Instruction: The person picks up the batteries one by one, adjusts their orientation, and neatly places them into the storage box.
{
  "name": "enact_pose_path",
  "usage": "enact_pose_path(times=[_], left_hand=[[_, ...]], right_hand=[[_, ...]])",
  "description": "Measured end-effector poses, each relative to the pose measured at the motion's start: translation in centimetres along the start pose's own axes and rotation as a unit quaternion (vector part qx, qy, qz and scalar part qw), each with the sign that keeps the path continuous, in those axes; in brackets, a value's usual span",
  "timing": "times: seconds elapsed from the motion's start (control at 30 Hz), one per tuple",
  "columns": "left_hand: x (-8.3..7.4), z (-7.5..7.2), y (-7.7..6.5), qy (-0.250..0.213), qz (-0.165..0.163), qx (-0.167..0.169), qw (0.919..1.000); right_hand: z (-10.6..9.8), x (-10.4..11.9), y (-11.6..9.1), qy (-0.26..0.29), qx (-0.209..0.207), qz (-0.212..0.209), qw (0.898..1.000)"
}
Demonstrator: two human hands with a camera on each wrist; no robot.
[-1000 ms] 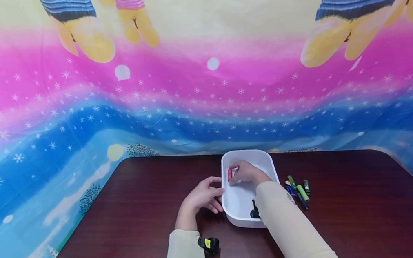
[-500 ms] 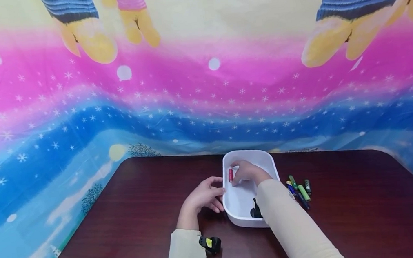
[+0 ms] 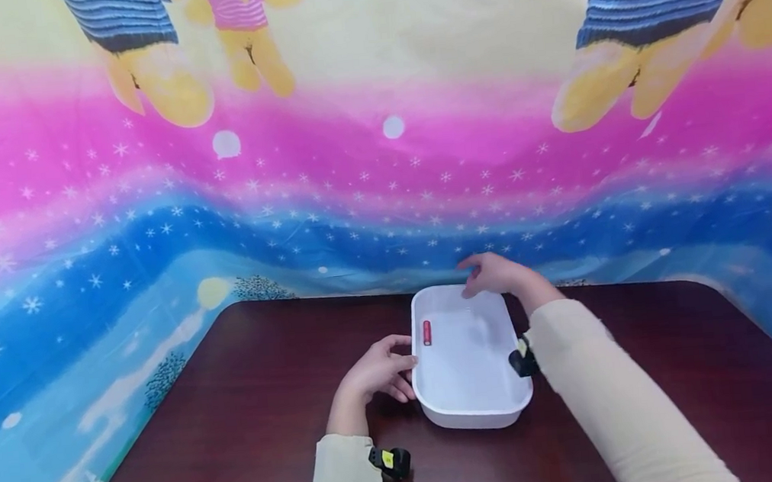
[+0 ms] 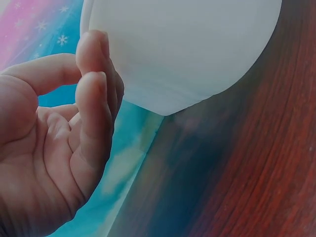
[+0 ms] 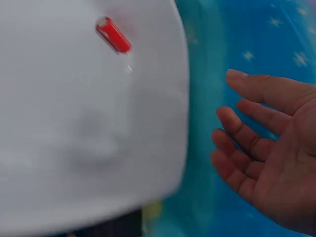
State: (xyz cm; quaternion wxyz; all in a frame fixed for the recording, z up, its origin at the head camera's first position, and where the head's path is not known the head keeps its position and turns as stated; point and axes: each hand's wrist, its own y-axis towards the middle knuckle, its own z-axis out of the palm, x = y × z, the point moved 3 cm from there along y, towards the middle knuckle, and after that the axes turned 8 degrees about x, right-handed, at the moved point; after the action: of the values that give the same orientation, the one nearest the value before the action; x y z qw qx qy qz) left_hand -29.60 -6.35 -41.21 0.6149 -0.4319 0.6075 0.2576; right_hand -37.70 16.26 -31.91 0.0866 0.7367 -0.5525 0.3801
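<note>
A red battery (image 3: 426, 333) lies inside the white plastic tub (image 3: 470, 383), close to its left wall. In the right wrist view the same battery (image 5: 113, 35) rests on the white floor of the tub. My left hand (image 3: 377, 370) is at the tub's left side, its fingertips against or very near the outer wall; the left wrist view shows its fingers (image 4: 94, 108) loosely bent beside the white wall. Over the far right rim hovers my right hand (image 3: 499, 273), fingers relaxed and spread, nothing in its palm (image 5: 286, 163).
The tub stands on a dark red-brown table (image 3: 269, 404) near its far edge. Behind hangs a cloth backdrop (image 3: 324, 162) with snowflakes and cartoon figures. My right sleeve (image 3: 598, 383) covers the table area right of the tub. Each wrist wears a small black camera (image 3: 392, 462).
My right hand has let go of the red battery, leaving it in the tub, and has risen out towards the far right rim. The loose batteries on the right are now hidden behind the right arm.
</note>
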Motion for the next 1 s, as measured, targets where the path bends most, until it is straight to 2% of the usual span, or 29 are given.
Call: enact_pose_path(times=[0.17, 0.37, 0.63, 1.0], left_hand=[[-0.1, 0.0, -0.1, -0.003, 0.006, 0.002, 1.0], [-0.1, 0.0, 0.0, -0.004, 0.006, 0.004, 1.0], [-0.2, 0.0, -0.1, -0.005, 0.006, 0.009, 0.9999], [0.0, 0.1, 0.0, -0.006, -0.002, 0.006, 1.0]], right_hand=[[-2.4, -1.3, -2.3, -0.008, -0.006, -0.005, 1.0], [-3.8, -3.6, -4.2, 0.003, -0.015, -0.008, 1.0], [-4.3, -5.7, -6.1, 0.024, -0.016, -0.01, 1.0], [-4.2, -8.3, -7.5, 0.044, -0.034, -0.003, 0.998]])
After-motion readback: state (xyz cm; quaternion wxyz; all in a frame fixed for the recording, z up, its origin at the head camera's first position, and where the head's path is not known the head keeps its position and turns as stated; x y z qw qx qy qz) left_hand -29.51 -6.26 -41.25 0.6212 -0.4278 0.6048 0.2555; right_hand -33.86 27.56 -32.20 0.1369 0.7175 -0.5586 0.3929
